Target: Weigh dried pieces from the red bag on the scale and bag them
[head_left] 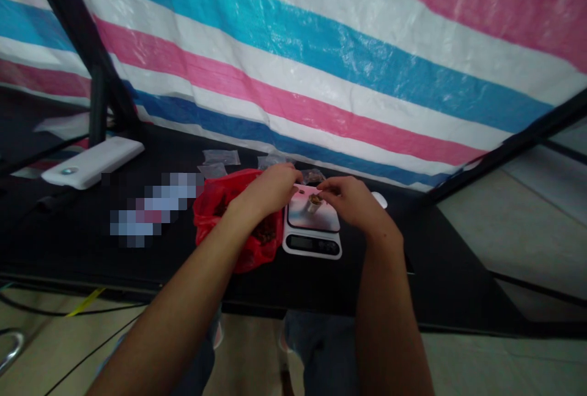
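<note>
A white kitchen scale (312, 249) lies on the black table before me, its display dark. Standing on its shiny plate (300, 220) is a small metallic cup (313, 207) filled with brown bits (315, 198). My right hand (351, 200) reaches in from the right; its fingers are closed at the cup's rim, and whatever they pinch is too small to name. My left hand (270, 187) is at the plate's far left edge with bent fingers, what they hold hidden. A small brown piece lies near its fingertips. Under my left forearm sits an open red plastic bag (204, 216) with more brown bits inside.
Clear plastic bags (222, 157) lie behind the red bag, and another bag with dark contents (314, 176) is behind the scale. A round white lid (380, 200) is to the right. At left lie a white device (94, 162) and a blurred-out item. A striped sheet (293, 90) hangs behind.
</note>
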The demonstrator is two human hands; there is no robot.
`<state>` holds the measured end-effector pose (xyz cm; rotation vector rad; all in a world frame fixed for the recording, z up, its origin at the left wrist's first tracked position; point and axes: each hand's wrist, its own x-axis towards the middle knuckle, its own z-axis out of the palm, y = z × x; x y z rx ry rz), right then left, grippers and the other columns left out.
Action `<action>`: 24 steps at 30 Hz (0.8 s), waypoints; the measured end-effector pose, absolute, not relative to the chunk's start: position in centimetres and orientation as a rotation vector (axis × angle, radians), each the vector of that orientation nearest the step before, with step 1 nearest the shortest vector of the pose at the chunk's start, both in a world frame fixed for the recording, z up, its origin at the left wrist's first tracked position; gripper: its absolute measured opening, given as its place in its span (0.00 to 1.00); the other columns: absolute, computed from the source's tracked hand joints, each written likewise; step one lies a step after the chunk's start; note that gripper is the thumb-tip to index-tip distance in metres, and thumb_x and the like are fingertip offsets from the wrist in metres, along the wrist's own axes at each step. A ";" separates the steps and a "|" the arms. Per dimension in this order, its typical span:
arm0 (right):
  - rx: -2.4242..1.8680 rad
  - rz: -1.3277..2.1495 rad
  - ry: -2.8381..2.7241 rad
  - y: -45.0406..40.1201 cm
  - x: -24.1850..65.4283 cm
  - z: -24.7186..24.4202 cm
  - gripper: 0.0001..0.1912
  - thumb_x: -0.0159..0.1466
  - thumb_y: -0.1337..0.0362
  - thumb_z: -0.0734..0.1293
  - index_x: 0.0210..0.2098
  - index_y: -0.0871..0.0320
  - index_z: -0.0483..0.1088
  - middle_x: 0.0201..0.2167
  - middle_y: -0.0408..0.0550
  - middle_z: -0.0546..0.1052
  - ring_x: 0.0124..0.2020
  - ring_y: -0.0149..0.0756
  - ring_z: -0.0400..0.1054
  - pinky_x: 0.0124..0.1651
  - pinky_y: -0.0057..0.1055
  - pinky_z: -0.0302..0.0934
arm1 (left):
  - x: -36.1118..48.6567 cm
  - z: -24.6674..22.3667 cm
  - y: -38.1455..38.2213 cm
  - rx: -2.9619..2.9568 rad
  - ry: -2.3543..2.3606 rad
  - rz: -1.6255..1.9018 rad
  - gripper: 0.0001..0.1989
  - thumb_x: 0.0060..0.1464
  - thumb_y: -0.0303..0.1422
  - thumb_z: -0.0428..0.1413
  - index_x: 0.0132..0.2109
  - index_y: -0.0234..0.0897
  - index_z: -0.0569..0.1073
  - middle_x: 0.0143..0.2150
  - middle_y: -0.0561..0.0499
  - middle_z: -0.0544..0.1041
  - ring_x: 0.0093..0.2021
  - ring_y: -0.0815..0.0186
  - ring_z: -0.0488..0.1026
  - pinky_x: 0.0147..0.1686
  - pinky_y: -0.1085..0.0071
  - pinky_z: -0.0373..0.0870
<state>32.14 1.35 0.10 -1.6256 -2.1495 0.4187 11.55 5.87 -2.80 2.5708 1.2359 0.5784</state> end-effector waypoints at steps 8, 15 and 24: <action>-1.659 0.425 -2.173 1.2 32.4 0.4 0.11 0.68 0.71 0.68 0.34 0.59 0.84 0.33 0.48 0.85 0.35 0.37 0.77 0.39 0.30 0.60 | 13.6 -3.4 7.6 2.614 1.297 0.288 0.13 0.64 0.28 0.58 0.51 0.35 0.85 0.51 0.37 0.85 0.54 0.54 0.81 0.54 0.65 0.74; -1.720 0.432 -2.077 1.0 32.3 0.4 0.09 0.65 0.73 0.69 0.37 0.60 0.83 0.35 0.49 0.85 0.34 0.37 0.76 0.38 0.29 0.61 | 14.6 -3.1 7.7 2.644 1.286 0.226 0.13 0.61 0.26 0.56 0.42 0.35 0.87 0.42 0.36 0.86 0.47 0.51 0.83 0.47 0.64 0.75; -1.716 0.457 -2.072 1.0 33.0 0.2 0.09 0.66 0.71 0.68 0.36 0.60 0.83 0.33 0.50 0.84 0.33 0.37 0.74 0.38 0.30 0.62 | 12.7 -1.7 6.9 2.576 1.101 0.543 0.12 0.62 0.28 0.57 0.42 0.36 0.87 0.39 0.43 0.87 0.40 0.58 0.81 0.42 0.67 0.71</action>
